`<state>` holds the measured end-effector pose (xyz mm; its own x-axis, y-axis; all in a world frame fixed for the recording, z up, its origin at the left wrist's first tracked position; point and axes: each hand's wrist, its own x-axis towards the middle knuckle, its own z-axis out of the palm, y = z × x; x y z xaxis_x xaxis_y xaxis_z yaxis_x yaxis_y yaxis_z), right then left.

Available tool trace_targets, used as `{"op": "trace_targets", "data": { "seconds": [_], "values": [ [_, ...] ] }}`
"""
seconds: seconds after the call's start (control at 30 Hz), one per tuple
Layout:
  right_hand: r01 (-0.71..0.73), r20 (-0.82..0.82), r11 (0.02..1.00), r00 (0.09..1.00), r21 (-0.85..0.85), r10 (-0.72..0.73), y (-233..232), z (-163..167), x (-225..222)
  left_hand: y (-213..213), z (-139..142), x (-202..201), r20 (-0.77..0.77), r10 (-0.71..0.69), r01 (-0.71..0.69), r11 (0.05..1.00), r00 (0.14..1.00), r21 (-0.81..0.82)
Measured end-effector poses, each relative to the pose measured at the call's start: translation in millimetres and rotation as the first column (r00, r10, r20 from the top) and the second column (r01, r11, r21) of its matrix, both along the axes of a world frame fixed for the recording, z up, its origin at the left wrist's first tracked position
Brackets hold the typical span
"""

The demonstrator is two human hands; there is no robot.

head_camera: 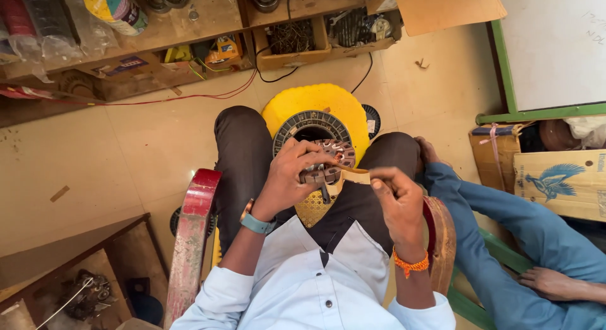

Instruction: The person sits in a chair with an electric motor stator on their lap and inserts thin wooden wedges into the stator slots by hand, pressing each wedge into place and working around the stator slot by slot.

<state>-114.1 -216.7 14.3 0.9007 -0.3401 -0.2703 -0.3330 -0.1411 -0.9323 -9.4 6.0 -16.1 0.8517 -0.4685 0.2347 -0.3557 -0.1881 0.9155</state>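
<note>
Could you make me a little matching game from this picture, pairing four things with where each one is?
Things:
1. round slotted metal motor core
2. teal wristwatch
3. orange beaded bracelet
4. cardboard box with a blue bird print

Places:
A. on the right wrist
B. on the floor at the right edge
C. gripped by the left hand above the lap
D. on the left wrist

Pairs: 1-C, 2-D, 3-A, 4-B.
</note>
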Motion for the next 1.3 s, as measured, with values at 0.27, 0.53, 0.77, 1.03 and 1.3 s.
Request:
{"op": "trace_targets", "data": {
  "seconds": [0.27,0.53,0.77,1.03,1.3],
  "values": [
    [-0.041,-0.018,0.999,0.999,0.032,0.042,4,6,-2,1,0,3,-0.089,-0.070,0.072,0.997,0.994,0.017],
    [-0.045,0.000,0.999,0.999,-0.011,0.045,6,11,-1,3,-2,10,-0.108,-0.184,0.182,0.983,0.977,-0.027],
    [-0.068,0.084,0.988,0.995,0.142,0.057,1,7,3,4,-17,17,-0.311,-0.272,0.240,0.961,0.910,-0.137],
    [-0.120,0.128,0.972,0.987,0.203,0.096,-10,9,12,0,-25,15,-0.310,-0.222,0.178,0.970,0.924,-0.165],
    [-0.203,0.218,0.823,0.971,0.530,0.099,-14,-4,44,-2,-31,13,-0.274,-0.188,0.139,0.972,0.943,-0.188]
  ]
}}
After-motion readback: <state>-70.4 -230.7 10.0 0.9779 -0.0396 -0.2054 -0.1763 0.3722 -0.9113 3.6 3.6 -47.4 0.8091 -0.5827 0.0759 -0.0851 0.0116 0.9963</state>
